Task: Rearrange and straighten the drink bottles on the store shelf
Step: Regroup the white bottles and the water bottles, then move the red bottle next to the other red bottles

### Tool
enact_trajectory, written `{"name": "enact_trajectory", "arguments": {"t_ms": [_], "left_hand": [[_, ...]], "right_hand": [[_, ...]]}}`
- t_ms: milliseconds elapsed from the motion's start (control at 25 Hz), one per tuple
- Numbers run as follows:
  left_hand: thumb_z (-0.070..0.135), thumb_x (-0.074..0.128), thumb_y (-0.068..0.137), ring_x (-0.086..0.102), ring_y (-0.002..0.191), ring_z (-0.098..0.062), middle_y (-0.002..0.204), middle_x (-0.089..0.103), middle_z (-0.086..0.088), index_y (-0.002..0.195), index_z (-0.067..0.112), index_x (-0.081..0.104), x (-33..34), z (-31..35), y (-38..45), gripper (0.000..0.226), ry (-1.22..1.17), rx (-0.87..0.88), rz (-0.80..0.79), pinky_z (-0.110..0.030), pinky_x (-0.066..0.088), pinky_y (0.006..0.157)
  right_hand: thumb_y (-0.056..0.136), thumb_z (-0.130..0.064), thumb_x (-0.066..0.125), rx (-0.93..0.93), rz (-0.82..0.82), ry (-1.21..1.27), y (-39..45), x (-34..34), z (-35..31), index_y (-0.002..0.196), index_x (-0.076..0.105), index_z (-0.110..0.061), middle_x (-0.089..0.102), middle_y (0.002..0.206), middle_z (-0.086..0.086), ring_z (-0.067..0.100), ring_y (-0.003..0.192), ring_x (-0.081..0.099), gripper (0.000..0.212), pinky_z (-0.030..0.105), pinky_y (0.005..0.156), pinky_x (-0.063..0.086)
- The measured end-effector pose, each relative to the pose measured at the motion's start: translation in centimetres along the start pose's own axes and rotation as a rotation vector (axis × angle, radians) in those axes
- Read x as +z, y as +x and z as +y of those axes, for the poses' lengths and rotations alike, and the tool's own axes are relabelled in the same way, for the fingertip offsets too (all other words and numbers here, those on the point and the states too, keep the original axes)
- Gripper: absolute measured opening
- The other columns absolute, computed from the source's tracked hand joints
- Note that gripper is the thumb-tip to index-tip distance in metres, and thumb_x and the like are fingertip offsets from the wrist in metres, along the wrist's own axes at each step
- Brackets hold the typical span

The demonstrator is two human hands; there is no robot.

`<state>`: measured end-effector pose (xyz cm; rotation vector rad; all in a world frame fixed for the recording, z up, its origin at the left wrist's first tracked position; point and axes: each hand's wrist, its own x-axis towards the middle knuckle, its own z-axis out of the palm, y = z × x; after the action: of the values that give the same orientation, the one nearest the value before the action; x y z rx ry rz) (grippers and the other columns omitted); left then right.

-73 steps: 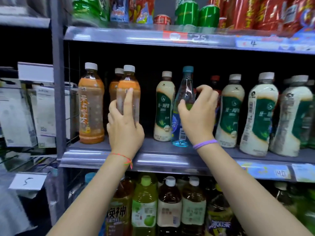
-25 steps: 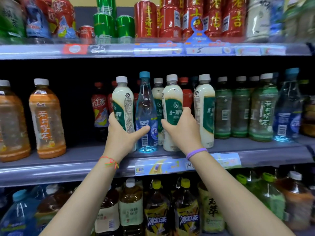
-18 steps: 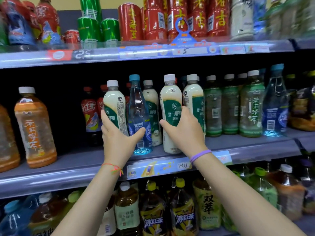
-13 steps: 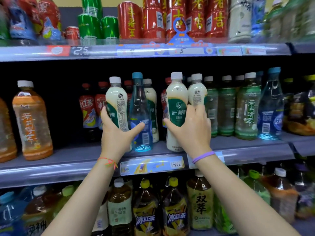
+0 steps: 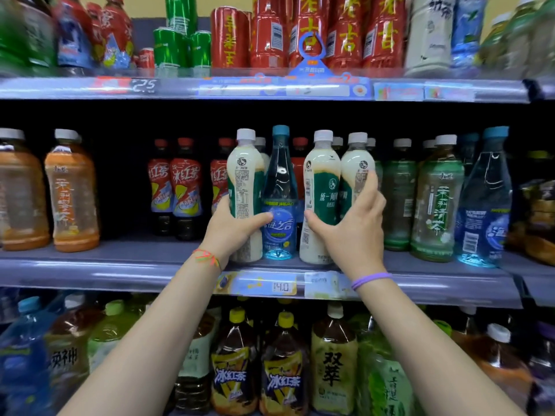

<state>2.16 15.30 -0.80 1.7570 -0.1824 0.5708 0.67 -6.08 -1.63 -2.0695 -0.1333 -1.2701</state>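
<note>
On the middle shelf (image 5: 126,265) stand three white milk-tea bottles with green labels and a clear blue water bottle (image 5: 279,199) between them. My left hand (image 5: 234,229) grips the left white bottle (image 5: 244,181), thumb reaching onto the blue bottle's label. My right hand (image 5: 351,226) wraps round the middle white bottle (image 5: 321,187), and its fingers lie against the right white bottle (image 5: 357,172). All of these stand upright at the shelf's front.
Orange tea bottles (image 5: 72,193) stand far left, red-label iced tea bottles (image 5: 186,184) behind a gap. Green tea bottles (image 5: 437,202) and another blue bottle (image 5: 483,202) fill the right. Red cans (image 5: 303,31) line the top shelf, large bottles (image 5: 282,373) the lower one.
Both hands moved from the orange and blue bottles at the left to the white bottles. In the last half second my right hand spread to span two white bottles, drawn closer together.
</note>
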Motion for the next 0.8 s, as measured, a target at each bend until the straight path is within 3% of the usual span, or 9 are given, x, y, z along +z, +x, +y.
{"name": "enact_trajectory", "arguments": {"t_ms": [120, 200, 320, 440, 600, 680, 760, 800], "left_hand": [[0.044, 0.088, 0.061, 0.058, 0.117, -0.017, 0.133, 0.057, -0.002, 0.144, 0.018, 0.037, 1.2, 0.4, -1.3, 0.101, 0.086, 0.033, 0.155, -0.039, 0.047, 0.104], [0.040, 0.086, 0.069, 0.040, 0.133, -0.025, 0.147, 0.038, -0.011, 0.153, 0.015, 0.020, 2.0, 1.1, -2.6, 0.110, 0.310, 0.241, 0.351, -0.039, 0.036, 0.110], [0.057, 0.079, 0.066, 0.025, 0.145, -0.039, 0.156, 0.025, -0.021, 0.154, 0.024, 0.016, 4.6, 2.3, -3.8, 0.114, 0.826, 0.581, 0.534, -0.055, 0.031, 0.110], [0.073, 0.070, 0.062, 0.013, 0.148, -0.047, 0.161, 0.008, -0.022, 0.157, 0.032, 0.012, 6.8, 2.5, -2.8, 0.119, 1.196, 0.630, 0.499, -0.069, 0.021, 0.110], [0.075, 0.074, 0.057, 0.005, 0.148, -0.047, 0.160, -0.002, -0.020, 0.158, 0.032, 0.008, 5.8, 1.3, -1.8, 0.128, 1.212, 0.566, 0.505, -0.070, 0.022, 0.109], [0.072, 0.075, 0.057, 0.008, 0.147, -0.050, 0.161, 0.000, -0.021, 0.158, 0.032, 0.009, 4.7, 0.8, -1.9, 0.127, 1.165, 0.564, 0.523, -0.067, 0.028, 0.107], [0.071, 0.075, 0.056, 0.012, 0.146, -0.051, 0.162, 0.006, -0.023, 0.157, 0.031, 0.011, 3.3, 0.3, -1.8, 0.126, 1.098, 0.542, 0.539, -0.065, 0.034, 0.104], [0.071, 0.075, 0.056, 0.015, 0.146, -0.050, 0.162, 0.009, -0.024, 0.156, 0.031, 0.012, 2.5, 0.1, -1.8, 0.125, 1.053, 0.531, 0.543, -0.063, 0.037, 0.102]], "right_hand": [[0.072, -0.060, 0.070, -0.009, 0.019, -0.031, 0.3, -0.2, 0.7, 0.155, 0.000, -0.021, 0.033, 0.139, 0.018, 0.039, 0.118, 0.048, 0.116, 0.054, 0.095, 0.047], [0.073, -0.057, 0.069, 0.012, 0.025, -0.051, 0.5, -0.2, 1.1, 0.155, 0.001, -0.021, 0.031, 0.142, 0.019, 0.040, 0.120, 0.046, 0.113, 0.056, 0.095, 0.046], [0.073, -0.056, 0.067, 0.008, 0.060, -0.086, 0.4, -0.1, 1.4, 0.155, 0.003, -0.019, 0.029, 0.145, 0.020, 0.040, 0.126, 0.043, 0.111, 0.058, 0.097, 0.044], [0.072, -0.055, 0.067, -0.001, 0.065, -0.116, 0.5, -0.2, 1.3, 0.155, 0.003, -0.017, 0.028, 0.147, 0.020, 0.040, 0.130, 0.039, 0.112, 0.058, 0.099, 0.042], [0.075, -0.043, 0.068, -0.006, 0.130, -0.184, 0.1, -0.7, 0.8, 0.153, 0.015, -0.010, 0.031, 0.146, 0.024, 0.042, 0.133, 0.035, 0.100, 0.059, 0.103, 0.038], [0.078, -0.027, 0.064, -0.207, 0.276, -0.284, -0.4, -0.6, -0.4, 0.143, 0.036, -0.006, 0.042, 0.139, 0.025, 0.042, 0.129, 0.040, 0.073, 0.056, 0.100, 0.040], [0.078, -0.012, 0.059, -0.477, 0.312, -0.291, -1.0, 0.6, -2.5, 0.120, 0.058, -0.005, 0.057, 0.115, 0.020, 0.039, 0.106, 0.055, 0.043, 0.049, 0.081, 0.048], [0.078, -0.008, 0.059, -0.555, 0.239, -0.297, -1.1, 1.4, -3.8, 0.108, 0.062, -0.005, 0.058, 0.100, 0.017, 0.036, 0.088, 0.057, 0.031, 0.045, 0.067, 0.048]]}}
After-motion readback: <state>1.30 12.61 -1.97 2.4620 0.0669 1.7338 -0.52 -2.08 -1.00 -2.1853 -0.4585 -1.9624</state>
